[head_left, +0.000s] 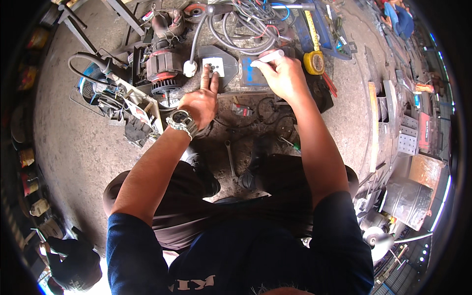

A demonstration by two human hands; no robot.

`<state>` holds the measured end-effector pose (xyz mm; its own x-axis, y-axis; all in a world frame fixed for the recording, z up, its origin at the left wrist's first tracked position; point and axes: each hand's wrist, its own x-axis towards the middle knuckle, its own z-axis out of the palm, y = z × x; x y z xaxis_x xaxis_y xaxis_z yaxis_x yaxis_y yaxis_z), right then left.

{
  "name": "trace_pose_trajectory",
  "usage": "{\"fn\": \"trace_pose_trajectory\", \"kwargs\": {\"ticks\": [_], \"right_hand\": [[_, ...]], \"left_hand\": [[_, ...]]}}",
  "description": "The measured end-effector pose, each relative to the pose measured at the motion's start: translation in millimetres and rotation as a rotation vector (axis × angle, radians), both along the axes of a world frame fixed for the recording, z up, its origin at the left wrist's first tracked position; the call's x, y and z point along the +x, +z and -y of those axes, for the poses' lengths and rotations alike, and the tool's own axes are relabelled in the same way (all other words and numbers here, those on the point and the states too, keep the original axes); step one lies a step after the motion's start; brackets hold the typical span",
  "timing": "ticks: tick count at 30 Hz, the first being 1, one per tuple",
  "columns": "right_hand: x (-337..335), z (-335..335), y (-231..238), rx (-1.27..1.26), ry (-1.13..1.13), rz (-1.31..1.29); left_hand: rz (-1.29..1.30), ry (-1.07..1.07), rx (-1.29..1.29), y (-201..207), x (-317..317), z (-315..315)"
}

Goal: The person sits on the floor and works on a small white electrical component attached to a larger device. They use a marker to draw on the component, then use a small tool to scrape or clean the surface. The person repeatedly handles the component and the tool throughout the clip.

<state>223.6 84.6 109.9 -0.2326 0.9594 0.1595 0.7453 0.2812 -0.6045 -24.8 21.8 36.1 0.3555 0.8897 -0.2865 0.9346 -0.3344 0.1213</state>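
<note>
My left hand (200, 104), with a watch on its wrist, has two fingers stretched out. Their tips press on a small white card (217, 62) with dark dots, which lies on a dark metal plate (229, 73) with cut corners. In my right hand (287, 78) is a white marker (272, 56), pinched between thumb and fingers. Its tip is over or on a second, squarish plate (250, 77) with blue marks, just right of the first. Whether the tip touches cannot be made out.
Left of the plates sits an electric motor (164, 64); beyond them lie coiled grey cables (236, 32). A yellow tape measure (313, 62) and a blue tray (339, 45) are at the right. A wrench (230, 158) lies between my feet. Another person (73, 260) is at lower left.
</note>
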Motion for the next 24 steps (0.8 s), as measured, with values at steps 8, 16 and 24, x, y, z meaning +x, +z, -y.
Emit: {"fn": "trace_pose_trajectory", "kwargs": {"ticks": [8,16,24], "right_hand": [[-6,0,14,-0.081,-0.077,0.001],[-12,18,-16,-0.158,-0.064,-0.665],[-63,-8,-47,0.222,0.273,-0.302]], "left_hand": [[-0.006,-0.012,-0.023,-1,-4,1],[0.028,0.031,-0.028,4,1,2],[0.058,0.035,-0.033,9,-2,3]]}}
